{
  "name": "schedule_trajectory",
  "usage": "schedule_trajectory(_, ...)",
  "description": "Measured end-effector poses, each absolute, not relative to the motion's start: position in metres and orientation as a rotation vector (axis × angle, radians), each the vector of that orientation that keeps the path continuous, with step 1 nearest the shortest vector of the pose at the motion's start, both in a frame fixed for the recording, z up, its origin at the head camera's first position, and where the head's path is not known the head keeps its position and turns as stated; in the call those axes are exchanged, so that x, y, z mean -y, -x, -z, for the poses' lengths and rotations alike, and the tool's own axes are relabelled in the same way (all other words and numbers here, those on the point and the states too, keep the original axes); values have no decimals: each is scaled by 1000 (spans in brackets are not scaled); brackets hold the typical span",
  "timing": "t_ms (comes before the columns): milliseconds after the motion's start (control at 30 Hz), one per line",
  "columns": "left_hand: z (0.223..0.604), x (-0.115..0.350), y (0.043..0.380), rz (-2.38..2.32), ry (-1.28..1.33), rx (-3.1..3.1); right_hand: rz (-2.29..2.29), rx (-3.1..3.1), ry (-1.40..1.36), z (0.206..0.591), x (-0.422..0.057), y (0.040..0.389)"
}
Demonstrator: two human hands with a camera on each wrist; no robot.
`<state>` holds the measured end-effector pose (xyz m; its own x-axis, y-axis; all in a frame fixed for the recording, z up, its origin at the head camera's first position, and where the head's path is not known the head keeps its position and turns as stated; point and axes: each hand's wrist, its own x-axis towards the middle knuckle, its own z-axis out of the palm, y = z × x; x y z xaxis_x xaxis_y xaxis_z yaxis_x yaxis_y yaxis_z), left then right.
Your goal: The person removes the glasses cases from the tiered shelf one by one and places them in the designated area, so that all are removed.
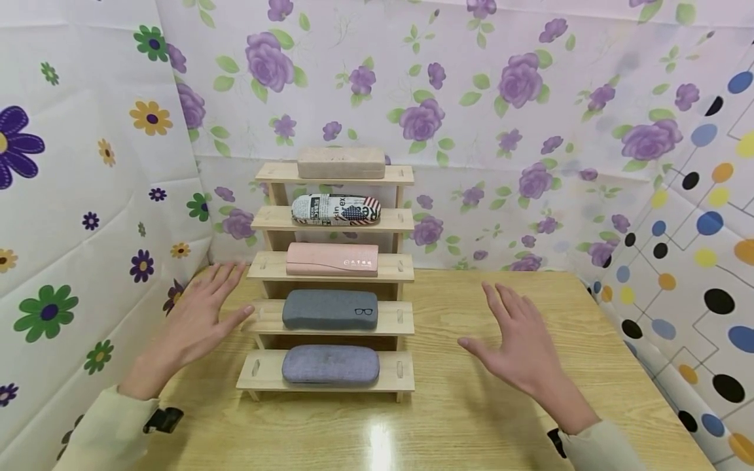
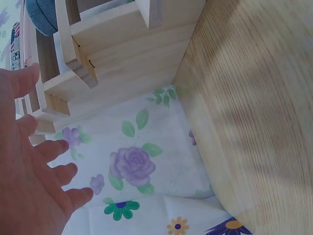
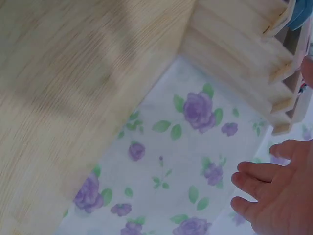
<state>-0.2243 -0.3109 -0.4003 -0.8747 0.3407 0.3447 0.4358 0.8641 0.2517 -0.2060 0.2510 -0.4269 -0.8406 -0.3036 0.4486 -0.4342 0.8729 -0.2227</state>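
A stepped wooden rack (image 1: pixel 389 379) carries one glasses case per shelf. From the top come a beige case (image 1: pixel 341 163), a newspaper-and-flag print case (image 1: pixel 336 210), a pink case (image 1: pixel 332 259), a grey-blue case (image 1: pixel 330 309) with a glasses drawing, and a lavender-blue fabric case (image 1: pixel 330 364). My left hand (image 1: pixel 200 320) is spread just left of the rack, its thumb near the fourth shelf's end; whether they touch I cannot tell. To the right of the rack, my right hand (image 1: pixel 521 343) hovers above the table with fingers extended. Both hands hold nothing.
The rack stands on a wood-grain table (image 1: pixel 459 418). Behind hangs a purple-rose cloth (image 1: pixel 448 78). A flower-patterned sheet (image 1: pixel 88 216) borders the left, and a dotted sheet (image 1: pixel 707 275) the right.
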Motion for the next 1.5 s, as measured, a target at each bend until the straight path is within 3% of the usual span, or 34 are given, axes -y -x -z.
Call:
schedule_trajectory(567, 404, 297, 226, 898, 493, 2714, -969, 2636, -772, 416, -176, 170)
schedule_trajectory(1100, 412, 299, 234, 1135, 585, 2647, -1273, 2673, -877, 431, -124, 166)
schedule_trajectory(1500, 417, 306, 238, 1385, 711, 2566, -1213, 2741, -877, 446, -109, 173)
